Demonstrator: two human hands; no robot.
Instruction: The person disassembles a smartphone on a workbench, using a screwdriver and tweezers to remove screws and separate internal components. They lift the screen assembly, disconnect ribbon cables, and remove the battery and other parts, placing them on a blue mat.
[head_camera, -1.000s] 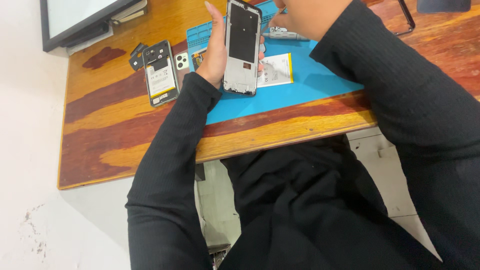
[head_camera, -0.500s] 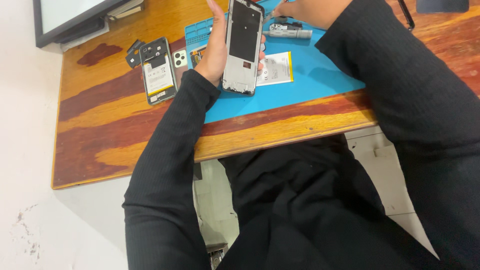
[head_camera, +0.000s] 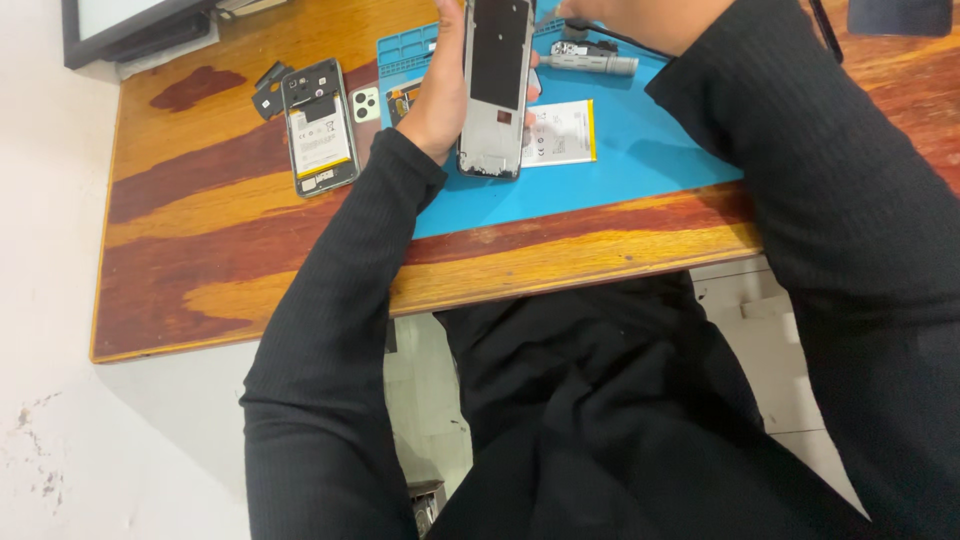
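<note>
Item: phone frame (head_camera: 495, 85), stripped, upright above the blue mat (head_camera: 620, 170). My left hand (head_camera: 440, 95) is clamped round its left edge. My right hand (head_camera: 640, 18), up at the frame's top, has slid almost out of view since a second ago; its grip I cannot tell. Battery (head_camera: 560, 133) lies just beside; second phone (head_camera: 320, 125) lies further left.

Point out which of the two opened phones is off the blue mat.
The opened phone with its battery showing, lying flat on bare wood left of the blue mat. The other, a gutted frame, is in the left hand.
</note>
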